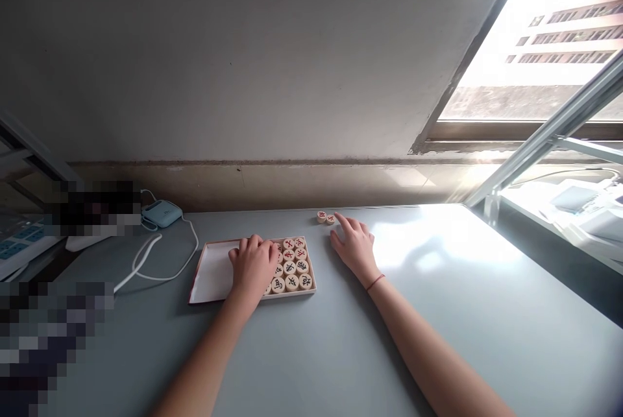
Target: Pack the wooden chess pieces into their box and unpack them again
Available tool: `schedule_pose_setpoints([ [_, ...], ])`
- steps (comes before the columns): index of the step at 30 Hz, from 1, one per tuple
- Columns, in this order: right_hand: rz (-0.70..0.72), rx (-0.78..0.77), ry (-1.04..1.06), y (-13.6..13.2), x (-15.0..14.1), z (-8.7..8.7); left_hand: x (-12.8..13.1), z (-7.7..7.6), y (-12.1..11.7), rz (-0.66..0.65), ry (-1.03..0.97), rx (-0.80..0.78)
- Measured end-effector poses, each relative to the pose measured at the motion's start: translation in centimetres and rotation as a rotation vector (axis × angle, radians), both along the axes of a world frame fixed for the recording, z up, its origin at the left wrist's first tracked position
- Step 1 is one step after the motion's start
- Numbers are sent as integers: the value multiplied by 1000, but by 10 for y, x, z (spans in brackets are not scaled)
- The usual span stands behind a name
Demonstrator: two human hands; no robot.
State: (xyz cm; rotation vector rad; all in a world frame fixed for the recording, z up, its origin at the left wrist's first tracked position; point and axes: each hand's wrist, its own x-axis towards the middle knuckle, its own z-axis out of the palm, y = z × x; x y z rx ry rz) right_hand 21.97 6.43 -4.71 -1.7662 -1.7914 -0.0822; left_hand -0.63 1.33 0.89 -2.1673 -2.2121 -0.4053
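A shallow box [210, 274] with a white inside lies on the grey table. Round Chinese chess pieces [291, 268], marked with red or black characters, fill its right part in rows. My left hand [254, 268] is over the middle of the box, fingers bent down at the pieces; its fingertips, and anything between them, are hidden. Two red-marked chess pieces [321, 216] stand side by side near the table's back edge. Just to their right is my right hand [354, 245], fingers apart, the index fingertip close beside the nearer piece. I see nothing held in it.
A light blue device [162, 214] with a white cable [170, 277] lies at the back left. Power strips [22, 242] are at the left edge. A wall rises behind the table [302, 358]. Metal bars [530, 125] and papers [579, 203] are at the right.
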Motion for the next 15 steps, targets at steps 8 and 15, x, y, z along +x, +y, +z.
schedule_pose_setpoints([
  [8, 245, 187, 70, -18, -27, 16, 0, 1, 2, -30, -122, 58],
  [15, 581, 287, 110, -40, -55, 32, 7, 13, -4, -153, -448, 233],
])
